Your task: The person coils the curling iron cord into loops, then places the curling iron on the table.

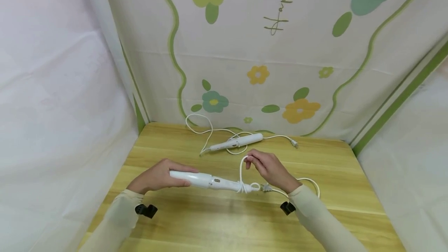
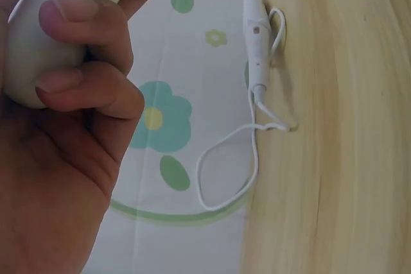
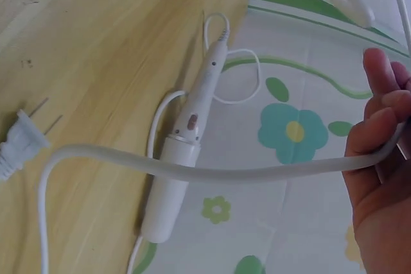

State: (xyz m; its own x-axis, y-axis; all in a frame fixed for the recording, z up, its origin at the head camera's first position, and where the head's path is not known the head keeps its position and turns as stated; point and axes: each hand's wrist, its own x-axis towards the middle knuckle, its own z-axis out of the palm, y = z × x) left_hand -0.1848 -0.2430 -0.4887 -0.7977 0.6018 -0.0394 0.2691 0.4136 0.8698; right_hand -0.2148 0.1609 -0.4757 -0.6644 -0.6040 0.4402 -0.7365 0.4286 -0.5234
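My left hand (image 1: 161, 176) grips the thick, smooth end of a white hair styling iron (image 1: 201, 179), held above the table and roughly level. In the left wrist view its fingers (image 2: 96, 88) curl round that end. The iron's narrower end, with a small grey-brown button, points right. Its white cord (image 1: 240, 170) is wound round this end and rises in a loop to my right hand (image 1: 267, 166), which pinches it between thumb and fingers. The two-pin plug (image 3: 22, 145) hangs close by the right wrist.
A second white styling iron (image 1: 241, 141) lies at the back of the wooden table (image 1: 210, 221), its cord looped loosely around it and its plug (image 1: 294, 143) to the right. Flowered cloth (image 1: 238, 46) hangs behind, with pale cloth walls at both sides.
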